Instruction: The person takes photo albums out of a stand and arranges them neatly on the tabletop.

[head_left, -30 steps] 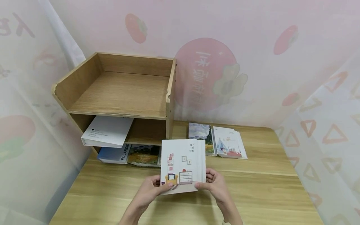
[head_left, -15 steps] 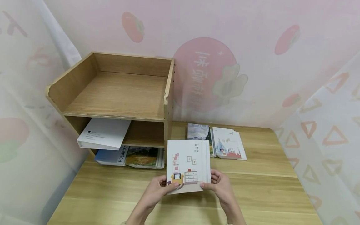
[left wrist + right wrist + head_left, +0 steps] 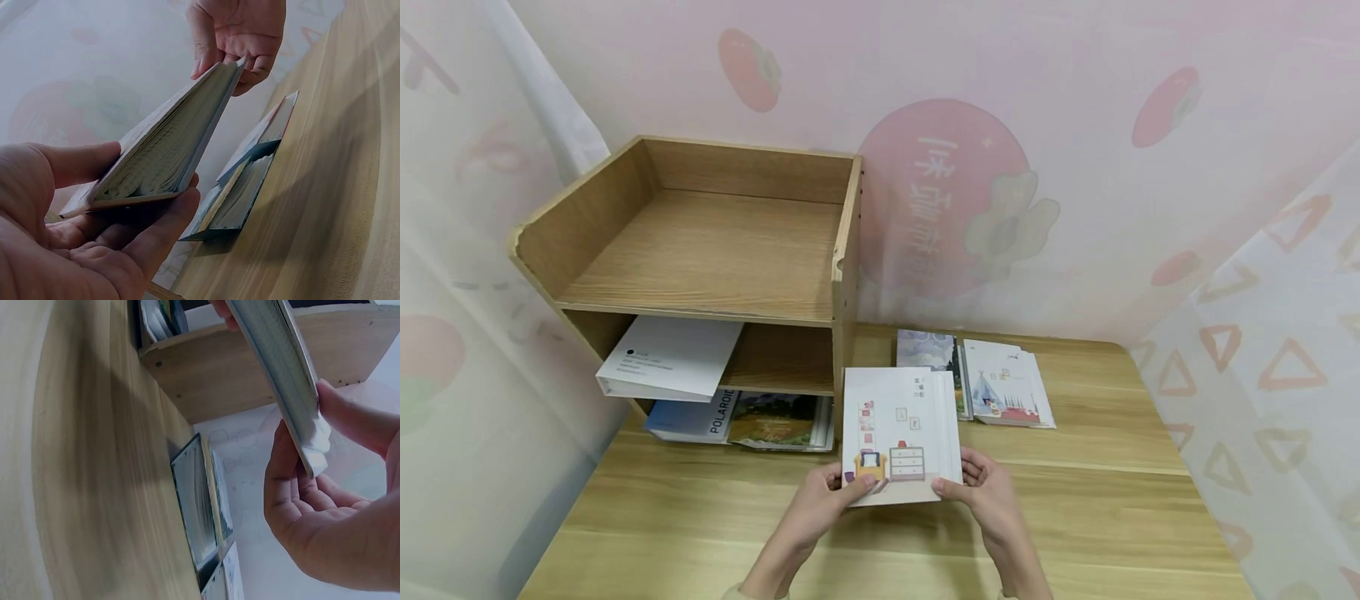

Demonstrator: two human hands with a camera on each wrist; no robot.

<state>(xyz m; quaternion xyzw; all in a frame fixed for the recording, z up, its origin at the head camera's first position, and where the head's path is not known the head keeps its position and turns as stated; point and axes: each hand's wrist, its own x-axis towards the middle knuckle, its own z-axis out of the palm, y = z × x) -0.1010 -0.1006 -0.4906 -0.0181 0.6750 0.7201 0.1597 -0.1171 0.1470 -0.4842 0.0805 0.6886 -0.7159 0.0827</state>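
Note:
A white hardcover book [image 3: 880, 425] with a drawing of an armchair and a chest of drawers is held up over the table by both hands. My left hand [image 3: 820, 504] grips its lower left side, thumb on the cover and fingers beneath. At the lower right, my right hand [image 3: 988, 496] pinches it the same way. In the left wrist view the page edges [image 3: 169, 140] show as loose and slightly wavy between the covers. Two more books lie behind it: one with a painted landscape [image 3: 925, 348], partly hidden, and a white one with a tent drawing [image 3: 1006, 383].
A wooden shelf unit [image 3: 700, 250] stands at the left. Its middle level holds a white book [image 3: 670, 358] that juts out; below lie a blue POLAROID book [image 3: 692, 417] and a landscape-covered book [image 3: 778, 421]. Printed curtains [image 3: 1075, 167] hang behind the wooden table [image 3: 1090, 500].
Both hands have moved slightly right with the book, then raised it a little. The grip is the same. The head view has shifted, so the shelf appears farther left.

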